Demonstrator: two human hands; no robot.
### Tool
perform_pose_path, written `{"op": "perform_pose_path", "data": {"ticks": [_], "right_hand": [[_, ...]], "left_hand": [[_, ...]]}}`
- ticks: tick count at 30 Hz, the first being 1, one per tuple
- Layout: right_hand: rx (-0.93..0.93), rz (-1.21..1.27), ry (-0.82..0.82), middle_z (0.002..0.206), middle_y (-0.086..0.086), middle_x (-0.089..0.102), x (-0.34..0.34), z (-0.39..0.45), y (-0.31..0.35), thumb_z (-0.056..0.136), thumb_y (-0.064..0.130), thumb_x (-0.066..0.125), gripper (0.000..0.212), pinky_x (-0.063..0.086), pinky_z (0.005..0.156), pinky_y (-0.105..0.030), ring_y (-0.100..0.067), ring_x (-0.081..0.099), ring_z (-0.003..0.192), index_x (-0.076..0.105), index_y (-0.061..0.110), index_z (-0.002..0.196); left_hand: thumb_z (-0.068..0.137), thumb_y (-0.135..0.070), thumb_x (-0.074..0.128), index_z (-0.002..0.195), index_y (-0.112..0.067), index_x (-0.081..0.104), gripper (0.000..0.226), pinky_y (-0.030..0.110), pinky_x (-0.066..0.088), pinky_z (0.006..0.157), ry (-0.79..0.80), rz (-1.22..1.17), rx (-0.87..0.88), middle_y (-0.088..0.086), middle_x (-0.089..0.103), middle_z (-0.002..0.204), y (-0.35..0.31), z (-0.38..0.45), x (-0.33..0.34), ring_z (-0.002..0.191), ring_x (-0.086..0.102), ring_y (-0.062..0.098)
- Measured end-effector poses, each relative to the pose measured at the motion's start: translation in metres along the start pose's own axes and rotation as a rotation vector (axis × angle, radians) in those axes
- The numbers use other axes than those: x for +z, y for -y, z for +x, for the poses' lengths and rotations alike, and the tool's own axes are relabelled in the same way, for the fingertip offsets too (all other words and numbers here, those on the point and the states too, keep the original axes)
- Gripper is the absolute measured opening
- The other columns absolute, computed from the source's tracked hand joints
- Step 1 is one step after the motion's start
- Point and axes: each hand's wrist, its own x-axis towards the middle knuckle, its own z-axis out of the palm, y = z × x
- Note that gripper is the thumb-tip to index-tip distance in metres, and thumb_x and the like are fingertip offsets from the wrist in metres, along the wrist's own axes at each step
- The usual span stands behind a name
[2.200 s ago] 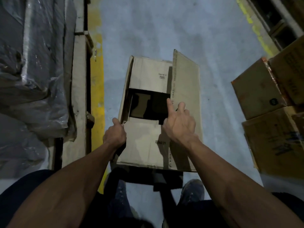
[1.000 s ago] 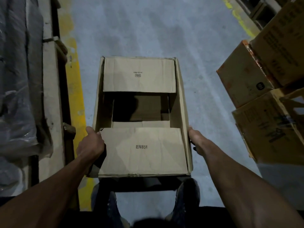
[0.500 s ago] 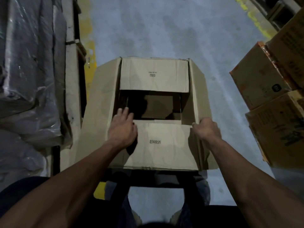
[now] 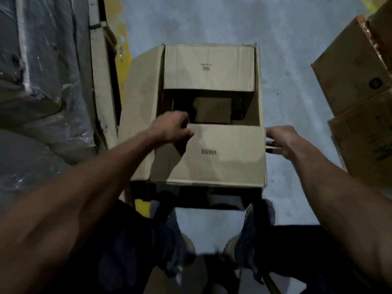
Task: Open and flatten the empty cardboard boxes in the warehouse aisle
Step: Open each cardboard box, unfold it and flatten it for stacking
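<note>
Standing between our hands on the aisle floor (image 4: 212, 22), the cardboard box (image 4: 212, 153) is opened but unflattened. Our left hand (image 4: 171, 128) pinches its near flap; our right hand (image 4: 282, 139) grips the side wall. Stacked boxes (image 4: 356, 81) beyond our right hand wait, apparently untouched.

Bare forearms, no sleeves showing, left hand (image 4: 171, 128) and right hand (image 4: 283, 141) ungloved. Dark trousers (image 4: 135, 240) below, and grey worn shoes (image 4: 250, 236) with pale toes.
</note>
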Motion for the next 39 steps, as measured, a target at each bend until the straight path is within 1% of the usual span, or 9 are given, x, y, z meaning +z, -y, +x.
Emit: {"op": "perform_pose_path", "data": {"ticks": [4,7,10,13,15,17,23,32,39], "right_hand": [[-0.071,-0.101,0.002,0.085,-0.014,0.066,-0.002,-0.011,-0.002,0.094,0.002,0.050,0.019,0.052,0.059,-0.033,-0.024,0.060,0.067,0.066,0.004,0.105],[-0.198,-0.430,-0.007,0.099,-0.017,0.068,0.001,-0.017,-0.009,0.088,0.016,0.069,0.026,0.057,0.079,-0.042,-0.034,0.065,0.088,0.067,0.004,0.112],[-0.234,-0.711,-0.045,0.100,-0.019,0.067,0.006,-0.026,-0.017,0.087,0.021,0.071,0.027,0.060,0.081,-0.047,-0.037,0.067,0.088,0.062,0.005,0.107],[-0.214,-0.729,-0.056,0.097,-0.021,0.062,0.014,-0.032,-0.024,0.096,0.010,0.055,0.013,0.061,0.070,-0.044,-0.040,0.067,0.084,0.057,0.000,0.104],[-0.244,-0.756,-0.103,0.097,-0.020,0.060,0.019,-0.029,-0.028,0.099,0.007,0.051,0.009,0.059,0.064,-0.041,-0.039,0.065,0.084,0.055,0.001,0.103],[-0.282,-0.775,-0.157,0.096,-0.019,0.058,0.022,-0.028,-0.030,0.100,0.006,0.049,0.007,0.055,0.060,-0.038,-0.037,0.062,0.082,0.053,0.002,0.100],[-0.308,-0.658,-0.248,0.098,-0.017,0.058,0.018,-0.011,-0.028,0.097,0.007,0.051,0.006,0.058,0.069,-0.042,-0.038,0.059,0.085,0.056,0.003,0.097],[-0.300,-0.571,-0.287,0.110,-0.018,0.064,0.027,0.003,-0.012,0.098,0.026,0.057,0.022,0.059,0.081,-0.053,-0.042,0.062,0.098,0.063,0.007,0.106],[-0.271,-0.752,-0.165,0.098,-0.016,0.060,0.033,-0.029,-0.026,0.097,0.016,0.057,0.009,0.061,0.074,-0.049,-0.037,0.063,0.086,0.055,0.007,0.099]], "left_hand": [[0.095,-0.052,0.056,0.087,-0.007,0.069,0.048,0.036,0.050,0.066,0.119,-0.035,0.139,0.010,0.068,0.083,-0.011,-0.029,-0.038,0.074,0.063,0.027],[0.091,-0.061,0.047,0.072,-0.008,0.065,0.059,0.031,0.045,0.059,0.340,-0.113,0.117,0.006,0.063,0.071,-0.021,-0.053,-0.046,0.063,0.057,0.022],[0.094,-0.052,0.055,0.108,-0.010,0.071,0.047,0.037,0.057,0.081,0.650,-0.032,0.111,0.005,0.071,0.105,-0.033,-0.070,-0.018,0.093,0.067,0.022],[0.095,-0.054,0.055,0.142,-0.011,0.049,0.064,0.041,0.044,0.107,0.714,0.152,0.103,0.006,0.053,0.142,-0.041,-0.078,0.032,0.125,0.054,0.026],[0.091,-0.057,0.060,0.137,-0.011,0.048,0.066,0.040,0.045,0.098,0.723,0.178,0.087,0.008,0.054,0.139,-0.039,-0.078,0.063,0.119,0.054,0.027],[0.087,-0.057,0.066,0.122,-0.011,0.051,0.060,0.036,0.046,0.084,0.709,0.153,0.080,0.008,0.059,0.125,-0.034,-0.075,0.086,0.104,0.057,0.025],[0.080,-0.058,0.074,0.112,-0.012,0.053,0.059,0.035,0.047,0.076,0.554,0.124,0.111,0.002,0.059,0.103,-0.026,-0.062,0.097,0.091,0.056,0.024],[0.090,-0.045,0.067,0.111,-0.017,0.051,0.039,0.033,0.040,0.070,0.092,0.344,0.145,0.005,0.065,0.109,-0.027,-0.062,0.111,0.096,0.062,0.027],[0.093,-0.050,0.059,0.108,-0.018,0.053,0.036,0.032,0.037,0.065,0.149,0.479,0.281,0.007,0.069,0.103,-0.012,-0.092,0.114,0.090,0.065,0.029]]}}
